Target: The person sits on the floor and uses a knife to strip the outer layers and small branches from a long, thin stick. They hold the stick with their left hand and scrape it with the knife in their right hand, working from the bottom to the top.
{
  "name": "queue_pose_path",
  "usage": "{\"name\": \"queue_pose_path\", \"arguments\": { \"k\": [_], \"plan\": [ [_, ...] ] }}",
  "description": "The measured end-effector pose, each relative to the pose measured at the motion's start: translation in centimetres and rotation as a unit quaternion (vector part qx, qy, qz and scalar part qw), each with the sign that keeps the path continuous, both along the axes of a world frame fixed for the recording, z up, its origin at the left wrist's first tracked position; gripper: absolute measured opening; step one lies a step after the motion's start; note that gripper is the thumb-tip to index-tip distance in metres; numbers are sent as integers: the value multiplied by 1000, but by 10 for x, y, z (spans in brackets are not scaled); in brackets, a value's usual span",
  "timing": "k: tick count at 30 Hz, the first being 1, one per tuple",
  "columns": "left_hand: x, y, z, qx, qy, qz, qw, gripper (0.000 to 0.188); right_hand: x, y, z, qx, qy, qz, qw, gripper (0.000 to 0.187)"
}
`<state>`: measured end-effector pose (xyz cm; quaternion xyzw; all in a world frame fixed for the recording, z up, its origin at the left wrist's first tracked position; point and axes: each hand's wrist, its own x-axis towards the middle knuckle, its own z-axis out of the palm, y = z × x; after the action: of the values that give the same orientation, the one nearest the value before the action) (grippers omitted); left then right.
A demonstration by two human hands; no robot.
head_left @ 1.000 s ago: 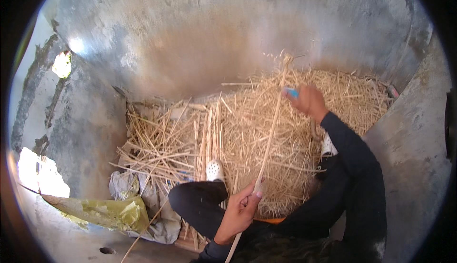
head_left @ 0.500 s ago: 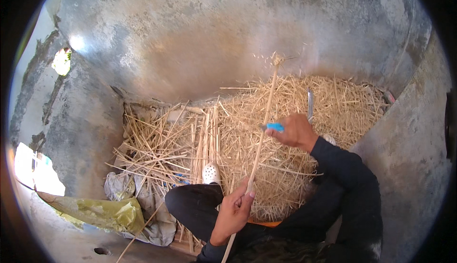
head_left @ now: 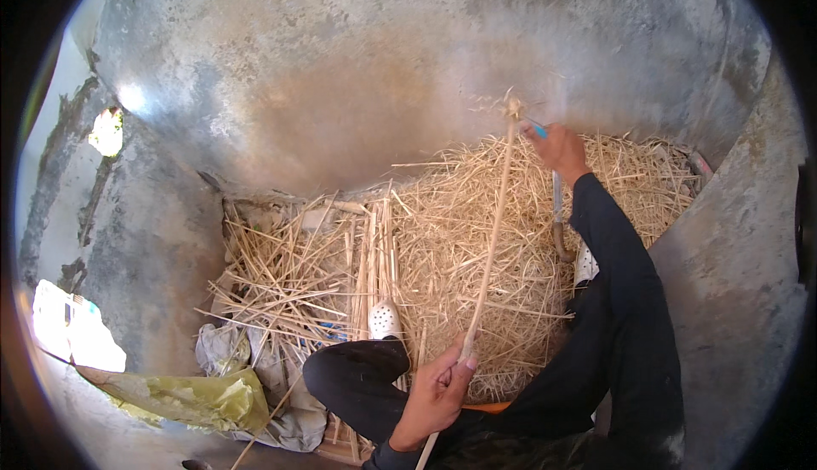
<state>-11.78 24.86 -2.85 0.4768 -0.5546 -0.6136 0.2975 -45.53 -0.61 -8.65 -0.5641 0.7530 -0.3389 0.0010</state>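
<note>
A long pale stalk [head_left: 489, 253] runs from the lower centre of the frame up to the upper centre, its frayed top just beside the right hand [head_left: 557, 145]. The left hand [head_left: 438, 393] is clamped around the stalk's lower part, above the person's dark-trousered knee. The right hand, at the end of a dark sleeve stretched up the right side, is closed on a blue-handled tool [head_left: 536, 128]; its working end is too small to make out. Under both hands a heap of straw [head_left: 442, 249] fills the middle of the frame, piled against a grey concrete wall [head_left: 357, 70]. A white clog [head_left: 384, 320] rests on the straw's lower edge. Crumpled yellow-green sacking [head_left: 191, 398] lies on the concrete floor at lower left, where some bare room remains.
</note>
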Motion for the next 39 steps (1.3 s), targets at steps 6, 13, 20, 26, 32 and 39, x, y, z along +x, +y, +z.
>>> {"name": "queue_pose_path", "arguments": {
  "k": [6,13,20,26,32,39],
  "plan": [
    [-1,-19,-15,98,80,26,992,39,11,-1,-9,142,-148,68,977,84],
    [6,-36,-9,127,235,76,961,39,117,107,15,45,60,350,934,76],
    [1,-23,-8,133,220,42,965,40,72,70,11,29,48,206,977,78],
    [9,-21,-4,49,115,67,990,42,123,115,12,-12,68,334,940,75],
    [10,-15,-3,39,92,56,993,44,97,83,16,-1,43,269,962,73],
    [8,-15,-1,37,120,44,991,43,81,59,18,-110,128,219,961,82]
  ]
}}
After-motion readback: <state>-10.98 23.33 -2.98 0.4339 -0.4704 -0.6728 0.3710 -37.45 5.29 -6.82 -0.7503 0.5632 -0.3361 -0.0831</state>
